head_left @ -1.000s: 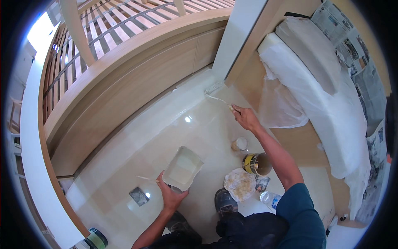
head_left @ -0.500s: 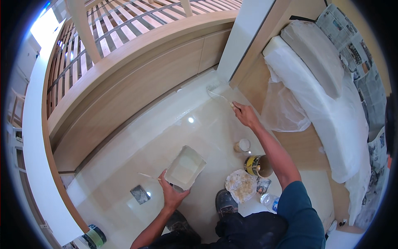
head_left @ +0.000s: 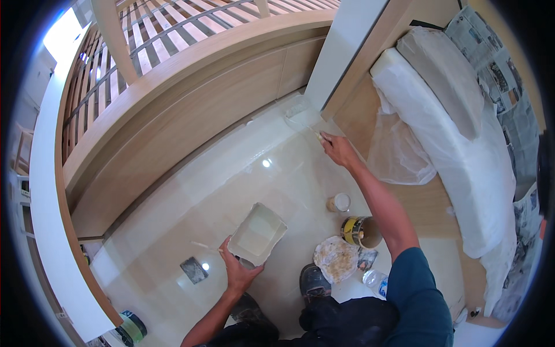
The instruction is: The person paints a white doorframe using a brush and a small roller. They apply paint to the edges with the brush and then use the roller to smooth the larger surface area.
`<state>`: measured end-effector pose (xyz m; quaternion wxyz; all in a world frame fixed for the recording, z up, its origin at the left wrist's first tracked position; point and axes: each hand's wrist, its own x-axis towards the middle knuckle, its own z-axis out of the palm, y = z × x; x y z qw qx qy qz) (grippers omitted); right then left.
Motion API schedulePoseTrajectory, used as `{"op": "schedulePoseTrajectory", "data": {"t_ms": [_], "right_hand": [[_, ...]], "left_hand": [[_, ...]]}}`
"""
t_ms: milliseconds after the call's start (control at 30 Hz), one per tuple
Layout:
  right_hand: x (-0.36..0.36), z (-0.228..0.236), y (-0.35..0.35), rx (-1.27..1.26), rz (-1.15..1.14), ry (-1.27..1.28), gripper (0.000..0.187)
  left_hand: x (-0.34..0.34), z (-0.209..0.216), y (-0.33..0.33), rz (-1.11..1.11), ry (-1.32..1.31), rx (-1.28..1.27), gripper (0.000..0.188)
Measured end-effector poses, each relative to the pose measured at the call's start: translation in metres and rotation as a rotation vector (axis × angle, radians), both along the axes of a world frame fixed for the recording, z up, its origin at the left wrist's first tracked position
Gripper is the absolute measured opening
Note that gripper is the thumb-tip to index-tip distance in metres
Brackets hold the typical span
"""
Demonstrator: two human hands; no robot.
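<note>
My right hand [head_left: 341,151], at the end of an outstretched arm, is closed round the handle of a paint roller [head_left: 297,106]. The roller head, somewhat blurred, rests on the wet pale floor by the base of the white post. My left hand [head_left: 240,274] grips a squarish paint tray [head_left: 245,255] from its near left side; pale paint lies in it. A thin brush-like stick [head_left: 206,247] sticks out leftward beside those fingers. How it is held is hidden.
Right of my feet stand a jar [head_left: 339,202], an open paint can [head_left: 354,230], a crusted sheet [head_left: 335,259] and a plastic bottle [head_left: 376,281]. A dark flat pad [head_left: 193,270] lies left. The slatted wooden bed frame [head_left: 191,98] borders the far side; plastic-wrapped cushions [head_left: 445,139] stand right.
The roller head has moved a little away from me, toward the bed base and post. My right hand has shifted slightly left and farther out. The left hand and tray are nearly still.
</note>
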<state>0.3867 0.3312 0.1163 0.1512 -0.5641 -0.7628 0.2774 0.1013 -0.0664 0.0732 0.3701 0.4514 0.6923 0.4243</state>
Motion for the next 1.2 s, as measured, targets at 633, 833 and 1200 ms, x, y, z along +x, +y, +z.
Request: {"op": "schedulePoseTrajectory", "data": {"t_ms": [633,833,1200], "right_hand": [[-0.053,-0.014,-0.023,0.092,-0.010,0.032,0.041],[-0.038,0.004,-0.068,0.044,0.011,0.002,0.042],[-0.062,-0.001,-0.096,0.066,0.015,0.031,0.041]], "left_hand": [[0.009,0.009,0.007,0.025,-0.141,0.036,0.122],[-0.002,-0.004,-0.001,0.020,0.006,0.033,0.123],[0.002,0.002,0.003,0.022,-0.060,0.048,0.122]]}}
